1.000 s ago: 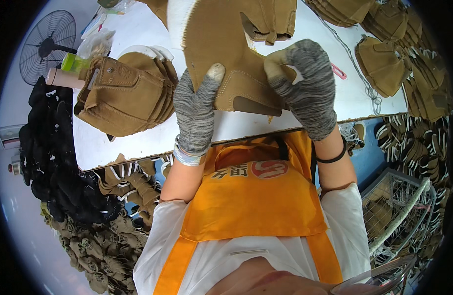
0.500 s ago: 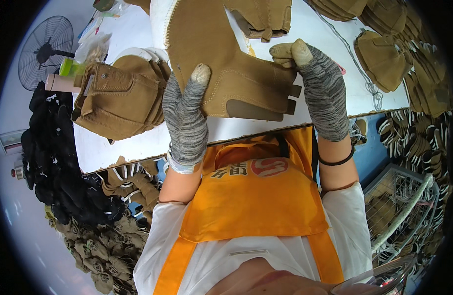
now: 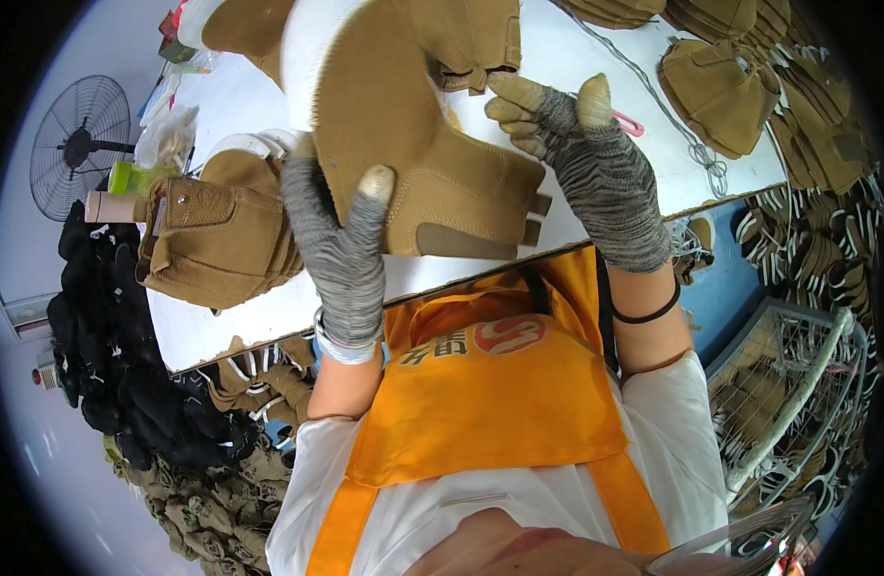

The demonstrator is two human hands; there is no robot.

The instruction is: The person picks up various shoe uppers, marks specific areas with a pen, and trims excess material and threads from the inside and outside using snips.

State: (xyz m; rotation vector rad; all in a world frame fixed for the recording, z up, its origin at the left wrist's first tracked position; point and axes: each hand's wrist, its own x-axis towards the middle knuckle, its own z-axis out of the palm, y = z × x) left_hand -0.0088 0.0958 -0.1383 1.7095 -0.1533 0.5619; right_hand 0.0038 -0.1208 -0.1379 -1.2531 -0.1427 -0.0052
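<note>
Held up above the white surface at about 12 o'clock: a tan suede ankle boot with a white sole, turned on its side, sole toward 11 o'clock, opening and pull tabs toward 4 o'clock. Left hand, in a grey knit glove with pale fingertips, closed around the boot's underside at 7 o'clock of it, thumb pressed flat on the suede. Right hand, gloved alike, fingers half spread and curled, tips at the boot's collar edge near 3 o'clock; whether touching or just beside, hard to tell. Judged step: inspecting or turning the finished boot between both hands. Next move likely calls for a firmer right-hand grip on the collar before any rotation, keeping the left thumb steady so the suede does not slip. Lying at 9 o'clock on the surface, more tan boots; further tan uppers at 2 o'clock. Standing fan at 10 o'clock, wire basket at 4 o'clock.
</note>
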